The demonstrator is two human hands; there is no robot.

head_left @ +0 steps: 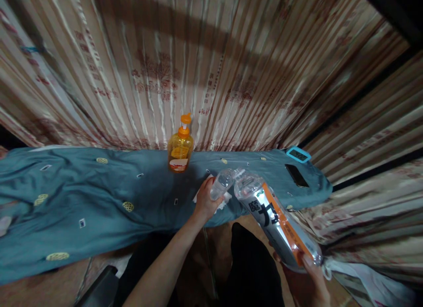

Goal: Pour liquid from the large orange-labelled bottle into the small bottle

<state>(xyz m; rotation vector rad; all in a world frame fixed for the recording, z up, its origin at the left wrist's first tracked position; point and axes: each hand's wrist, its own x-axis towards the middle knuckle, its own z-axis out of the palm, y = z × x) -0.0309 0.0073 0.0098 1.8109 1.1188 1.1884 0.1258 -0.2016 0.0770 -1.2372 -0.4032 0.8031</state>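
Observation:
My left hand is wrapped round a small clear cup, tilted toward the right. A large clear bottle with a silver and orange label lies slanted in my right hand, which grips its base. The bottle's mouth meets the cup's rim; whether liquid is flowing cannot be made out. Beneath the cup and my left hand, a white tissue shows on the blue-green cloth. An amber pump bottle with an orange top stands behind, to the left.
At the right end of the cloth are a black phone and a light-blue framed digital clock. Patterned curtains hang behind and on the right. A white plastic bag is at the lower right. My legs show below the cloth's front edge.

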